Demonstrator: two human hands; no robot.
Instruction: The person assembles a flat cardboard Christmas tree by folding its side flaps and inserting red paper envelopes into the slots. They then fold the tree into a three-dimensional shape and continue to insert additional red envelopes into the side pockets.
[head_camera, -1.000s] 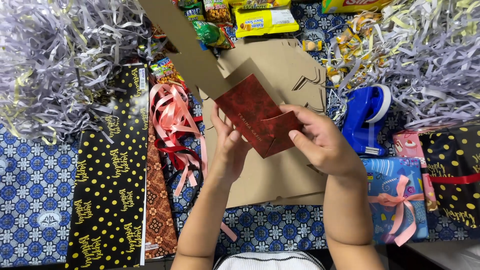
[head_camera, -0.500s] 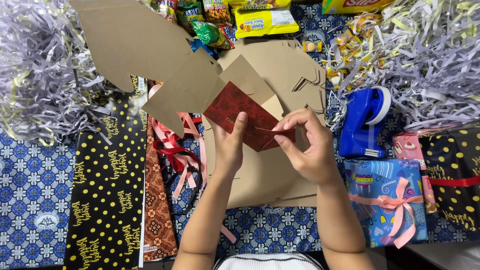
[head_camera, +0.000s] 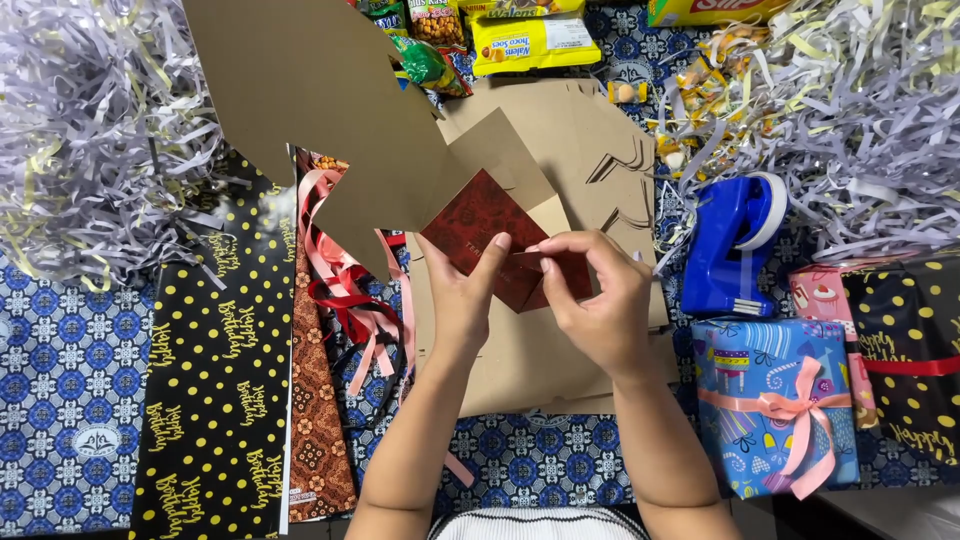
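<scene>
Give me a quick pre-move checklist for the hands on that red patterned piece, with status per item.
1. Left hand on the red patterned piece: ok, thumb pressed on it.
2. Right hand pinching its lower right edge: ok.
3. Brown card blank lifted off the table and tilted: ok.
4. Fold line aligned: cannot tell, fingers cover it.
5. Blue tape dispenser close by the right hand: ok.
6. Ribbons apart from the fold: ok, they lie to the left.
</scene>
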